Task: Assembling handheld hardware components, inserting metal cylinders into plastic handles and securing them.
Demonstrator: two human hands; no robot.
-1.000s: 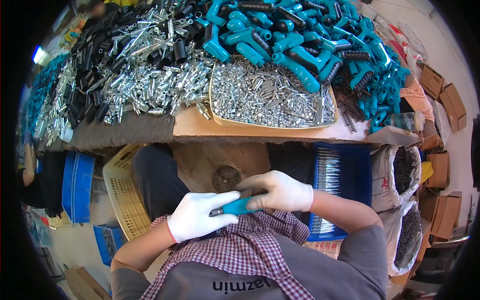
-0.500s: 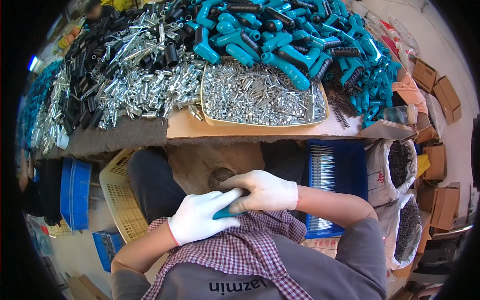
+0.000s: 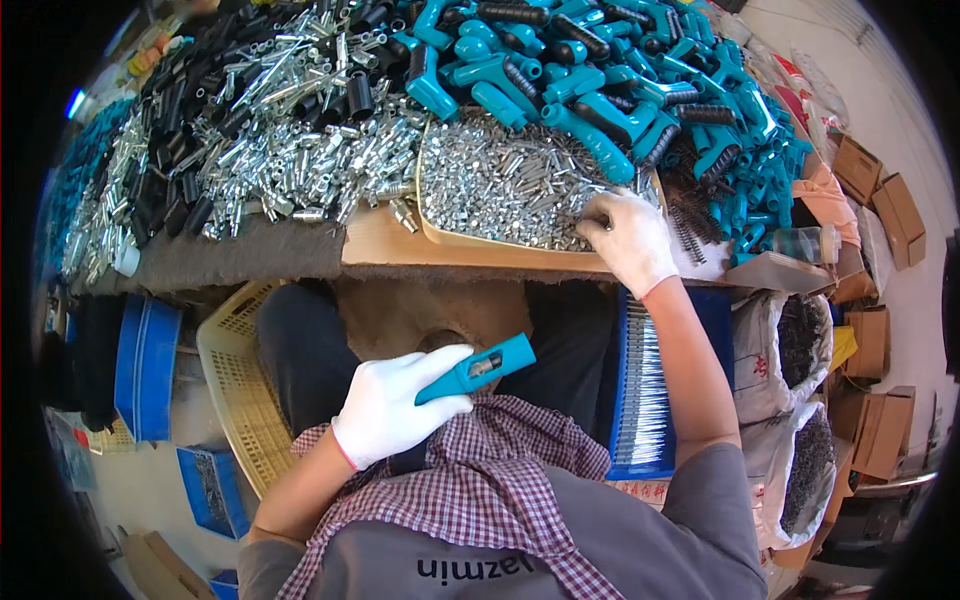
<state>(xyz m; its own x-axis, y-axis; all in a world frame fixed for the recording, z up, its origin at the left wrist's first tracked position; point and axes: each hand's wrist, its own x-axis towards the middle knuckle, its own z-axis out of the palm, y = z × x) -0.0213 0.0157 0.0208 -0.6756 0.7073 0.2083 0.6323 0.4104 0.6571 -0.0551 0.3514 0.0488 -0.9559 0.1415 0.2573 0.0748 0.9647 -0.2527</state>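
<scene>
Right hand: the white-gloved right hand is off the workpiece now and at the front right of the shallow cream tray, fingers bent inward among small silver metal parts; whether they pinch one, I cannot tell
Left hand: the white-gloved left hand alone now steadies the work, thumb and fingers clamped on its near end
Teal housing: the teal plastic tool housing sits tilted above the lap, its cutout uncovered, a metal piece inside
Housing pile: glossy teal-and-black pistol-shaped housings overhang the tray's back, crowding the right hand
Blue crate: the deep blue plastic crate of silver rods lies partly behind the right forearm
</scene>
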